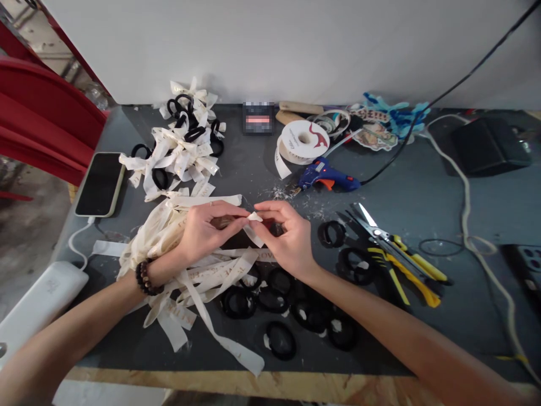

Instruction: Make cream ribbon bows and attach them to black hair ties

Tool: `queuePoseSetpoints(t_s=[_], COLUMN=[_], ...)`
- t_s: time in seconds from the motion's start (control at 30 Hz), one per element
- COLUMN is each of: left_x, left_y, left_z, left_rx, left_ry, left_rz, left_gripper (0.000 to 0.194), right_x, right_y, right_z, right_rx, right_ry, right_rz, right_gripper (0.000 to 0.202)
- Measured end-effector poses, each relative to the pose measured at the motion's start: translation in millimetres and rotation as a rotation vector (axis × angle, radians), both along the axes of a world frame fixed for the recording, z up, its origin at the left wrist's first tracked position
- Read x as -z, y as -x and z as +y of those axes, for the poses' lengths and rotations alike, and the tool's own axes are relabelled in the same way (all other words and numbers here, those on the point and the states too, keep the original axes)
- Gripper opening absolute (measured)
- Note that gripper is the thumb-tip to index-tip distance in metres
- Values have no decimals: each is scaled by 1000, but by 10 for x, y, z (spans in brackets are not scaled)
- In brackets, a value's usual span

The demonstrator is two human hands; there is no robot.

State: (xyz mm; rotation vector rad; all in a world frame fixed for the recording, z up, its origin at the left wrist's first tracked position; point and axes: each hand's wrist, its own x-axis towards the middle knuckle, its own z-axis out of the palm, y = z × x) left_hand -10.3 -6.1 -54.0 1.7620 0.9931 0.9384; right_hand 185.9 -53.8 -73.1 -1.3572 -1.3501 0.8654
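Note:
My left hand [209, 230] and my right hand [286, 237] meet over the middle of the table, thumbs and fingers pinched on a small white ribbon [255, 217]. A short end of it hangs below my fingertips. Under my left wrist spreads a heap of cut cream ribbon strips [158, 225] with gold lettering. Several black hair ties [282, 340] lie below my hands, some with white bits attached. Whether a hair tie is also between my fingers is hidden.
Finished-looking ribbon bows on black ties [181, 149] are piled at the back left. A blue glue gun [327, 173] lies beside a ribbon spool [305, 140]. Scissors [384, 239] and yellow-handled cutters [416, 276] are at right. A phone [100, 185] charges at left.

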Motion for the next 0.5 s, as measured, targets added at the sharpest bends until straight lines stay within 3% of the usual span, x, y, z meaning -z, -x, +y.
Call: queuePoseSetpoints(t_s=[0.5], left_x=[6], left_y=[-13], left_z=[-63], left_rx=[-146], left_ry=[-151], left_rz=[123], left_gripper=[13], right_x=[-23], right_y=[3], right_z=[-2], right_rx=[-6], right_ry=[0], right_rz=[-20], right_gripper=[29])
